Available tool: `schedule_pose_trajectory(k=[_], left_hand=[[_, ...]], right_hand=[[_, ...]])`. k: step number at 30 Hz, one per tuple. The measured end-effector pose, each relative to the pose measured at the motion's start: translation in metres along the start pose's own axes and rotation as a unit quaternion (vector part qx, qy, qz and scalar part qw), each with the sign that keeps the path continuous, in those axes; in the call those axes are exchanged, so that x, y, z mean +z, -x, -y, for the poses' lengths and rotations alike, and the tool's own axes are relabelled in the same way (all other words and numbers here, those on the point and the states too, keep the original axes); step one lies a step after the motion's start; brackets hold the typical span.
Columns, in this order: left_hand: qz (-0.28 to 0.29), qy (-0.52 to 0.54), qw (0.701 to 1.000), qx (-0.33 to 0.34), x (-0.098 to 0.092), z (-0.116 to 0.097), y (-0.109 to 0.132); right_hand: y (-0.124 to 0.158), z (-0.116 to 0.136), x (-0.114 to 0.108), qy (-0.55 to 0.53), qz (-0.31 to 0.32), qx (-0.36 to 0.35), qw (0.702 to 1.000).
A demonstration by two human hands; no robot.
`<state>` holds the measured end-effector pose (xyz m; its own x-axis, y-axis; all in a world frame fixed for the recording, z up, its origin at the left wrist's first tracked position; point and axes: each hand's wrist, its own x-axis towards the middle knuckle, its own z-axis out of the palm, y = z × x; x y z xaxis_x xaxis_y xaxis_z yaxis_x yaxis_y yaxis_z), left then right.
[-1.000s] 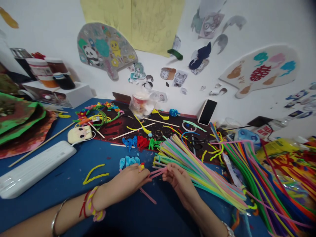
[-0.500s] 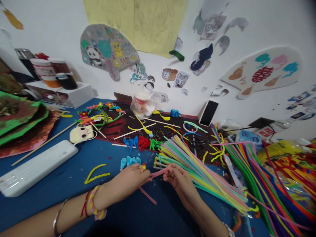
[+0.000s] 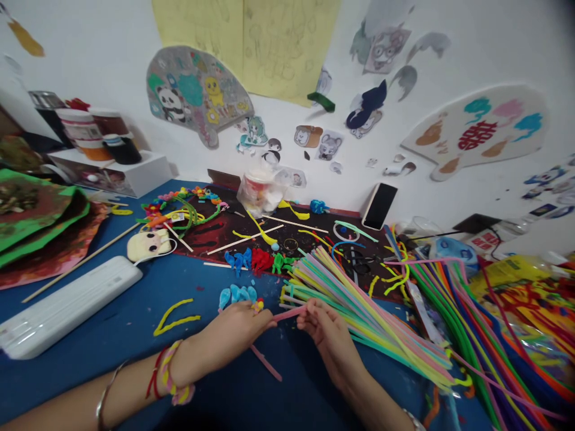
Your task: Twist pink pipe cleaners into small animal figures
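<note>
Between my two hands a pink pipe cleaner [image 3: 288, 313] is stretched. My left hand [image 3: 240, 326] pinches it on one side, and a loose pink end [image 3: 268, 364] hangs below that hand over the blue table. At the other side, the fingertips of my right hand [image 3: 324, 326] are closed on the pipe cleaner. Just behind my left hand lies a light blue twisted pipe-cleaner piece [image 3: 238, 294]. A bent yellow pipe cleaner [image 3: 173, 316] rests to its left. Close to my right hand is a bundle of pastel pipe cleaners [image 3: 372, 317].
Dark blue, red and green twisted pieces [image 3: 262, 261] lie at the dark mat's front edge. Scissors [image 3: 359, 260] are on the mat. A white power strip [image 3: 72, 305] is at left, a phone [image 3: 380, 205] leans on the wall, and brighter pipe cleaners [image 3: 467, 323] lie at right.
The pink strand between my hands looks straighter and closer to a single line. Its loose end has shifted slightly left and down. Both hands stay nearly in place.
</note>
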<state>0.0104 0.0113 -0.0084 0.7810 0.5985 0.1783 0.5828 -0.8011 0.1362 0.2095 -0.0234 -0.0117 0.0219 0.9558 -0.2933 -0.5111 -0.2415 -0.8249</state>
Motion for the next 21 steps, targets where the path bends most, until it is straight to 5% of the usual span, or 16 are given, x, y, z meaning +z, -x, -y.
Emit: schedule_pose_trajectory(k=[21], left_hand=[[-0.038, 0.067, 0.997, -0.02, -0.0009, 0.002, 0.0049]], right_hand=[[0.0029, 0.0045, 0.0026, -0.001, 0.002, -0.008, 1.0]])
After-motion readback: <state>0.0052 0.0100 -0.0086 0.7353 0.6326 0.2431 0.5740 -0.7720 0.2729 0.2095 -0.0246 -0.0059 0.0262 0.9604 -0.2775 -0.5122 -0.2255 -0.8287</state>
